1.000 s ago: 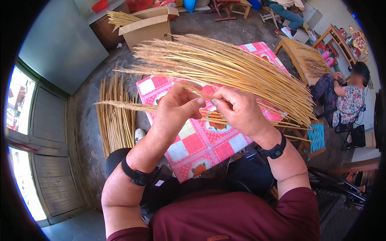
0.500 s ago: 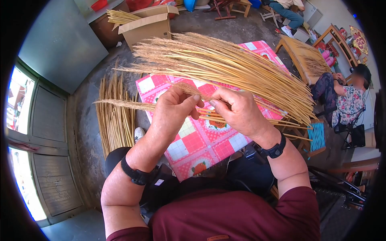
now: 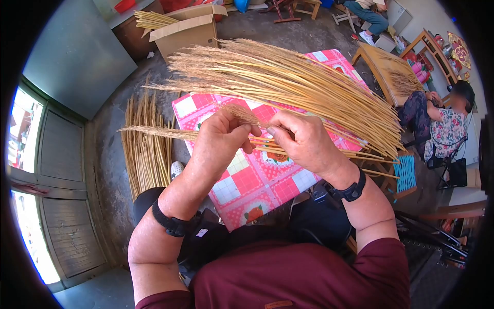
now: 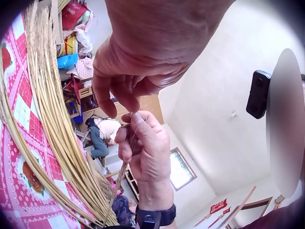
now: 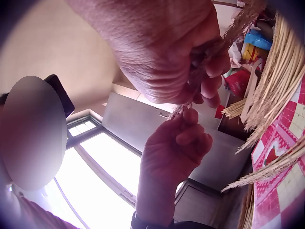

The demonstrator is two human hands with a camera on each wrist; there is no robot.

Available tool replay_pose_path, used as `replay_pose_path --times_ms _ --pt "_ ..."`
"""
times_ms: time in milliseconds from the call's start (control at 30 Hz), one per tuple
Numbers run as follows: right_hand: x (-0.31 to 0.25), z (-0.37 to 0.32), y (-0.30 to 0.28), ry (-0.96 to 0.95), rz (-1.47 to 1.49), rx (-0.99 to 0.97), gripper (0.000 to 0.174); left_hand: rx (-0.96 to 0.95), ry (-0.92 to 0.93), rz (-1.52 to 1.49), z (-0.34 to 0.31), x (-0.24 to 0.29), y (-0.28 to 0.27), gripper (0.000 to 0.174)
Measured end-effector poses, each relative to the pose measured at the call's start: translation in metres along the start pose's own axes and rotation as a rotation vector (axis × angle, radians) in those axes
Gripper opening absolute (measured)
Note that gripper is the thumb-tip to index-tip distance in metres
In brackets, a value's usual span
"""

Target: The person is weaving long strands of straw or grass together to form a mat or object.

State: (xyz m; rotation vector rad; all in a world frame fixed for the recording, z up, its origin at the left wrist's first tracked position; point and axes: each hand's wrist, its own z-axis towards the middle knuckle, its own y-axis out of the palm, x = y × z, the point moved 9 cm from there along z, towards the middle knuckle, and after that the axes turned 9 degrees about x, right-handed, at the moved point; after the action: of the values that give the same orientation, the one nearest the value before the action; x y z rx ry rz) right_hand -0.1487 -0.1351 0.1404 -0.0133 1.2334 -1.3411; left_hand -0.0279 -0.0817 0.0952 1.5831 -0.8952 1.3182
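Observation:
Above the pink checked tablecloth (image 3: 226,190), both hands meet at a feathery reed head (image 3: 239,114). My left hand (image 3: 218,139) pinches it between thumb and fingers. My right hand (image 3: 303,141) grips the reed close beside the left fingertips; in the left wrist view a stalk (image 4: 116,191) runs down from the right hand (image 4: 148,148). The right wrist view has the left hand (image 5: 171,148) just below the right hand (image 5: 162,52), with the plume between them. A large bundle of reeds (image 3: 309,87) lies across the cloth beyond the hands. A few separate stalks pass behind the hands.
More reeds (image 3: 146,154) stand or lie at the left by the floor. A cardboard box (image 3: 185,36) with stalks is behind. A wooden table (image 3: 386,72) with reeds stands right, near a seated person (image 3: 447,123). A blue woven stool (image 3: 405,174) is by the cloth's right side.
The hands keep their grip on the reed, with small shifts of the fingers. The head view has tilted slightly.

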Motion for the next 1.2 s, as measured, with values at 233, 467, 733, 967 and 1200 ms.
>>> replay_pose_path --times_ms 233,467,733,967,1200 --pt "0.001 -0.001 0.003 -0.003 0.036 0.000 0.005 0.013 -0.019 0.024 -0.004 0.003 0.002 0.009" --pt "0.001 -0.002 0.007 -0.011 0.025 -0.024 0.007 -0.006 -0.018 0.010 -0.004 0.000 0.002 0.009" --pt "0.005 -0.006 0.015 0.027 0.035 -0.072 0.011 -0.021 -0.051 -0.002 -0.004 -0.004 0.004 0.009" --pt "0.005 -0.008 0.015 -0.028 -0.025 -0.070 0.008 -0.027 -0.034 0.033 -0.004 -0.007 0.004 0.009" --pt "0.012 -0.009 0.020 0.086 0.066 -0.172 0.017 -0.041 -0.057 0.041 -0.002 -0.007 0.006 0.009"
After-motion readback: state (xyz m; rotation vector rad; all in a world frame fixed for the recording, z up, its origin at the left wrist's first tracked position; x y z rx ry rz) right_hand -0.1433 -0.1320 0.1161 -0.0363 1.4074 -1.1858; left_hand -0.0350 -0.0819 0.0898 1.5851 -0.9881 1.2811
